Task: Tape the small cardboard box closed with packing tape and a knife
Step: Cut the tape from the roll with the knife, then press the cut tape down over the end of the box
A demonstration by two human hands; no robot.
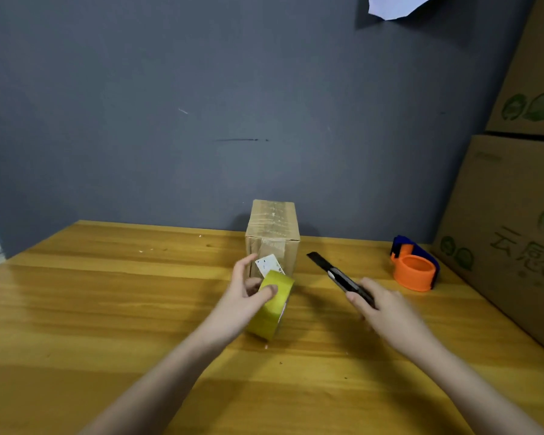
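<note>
Bench [107, 293] is yellow-toned wood, bare at its left end, a few pale specks on it. Landmark: small cardboard box [272, 237], upright at the back edge against the grey wall [170, 105], clear tape over its top seam and a white label low on its front face.

Left hand [248, 293], just in front of the box: fingers [269, 290] wrapped round the yellow tape roll [270, 309], thumb on the outer face, roll on edge, touching or just above the bench, can't tell which. No free tape end visible.

Right hand [380, 309], right of the box: fingers closed on the knife [339, 277], tip pointing up-left toward the box but apart from it.

Step in hand, my read: tools picked up, tape pull next. Find the free end first, stick it down one side of the box, run it flat across the seam. Keep the blade angled away from the left hand, cut only with the tape taut.

Further right of the box: orange tape dispenser [415, 268] on the bench, unused. Beyond it, stacked large cartons [515, 215] with printed green graphics. Torn patch of light paper [393, 4] high on the wall.
</note>
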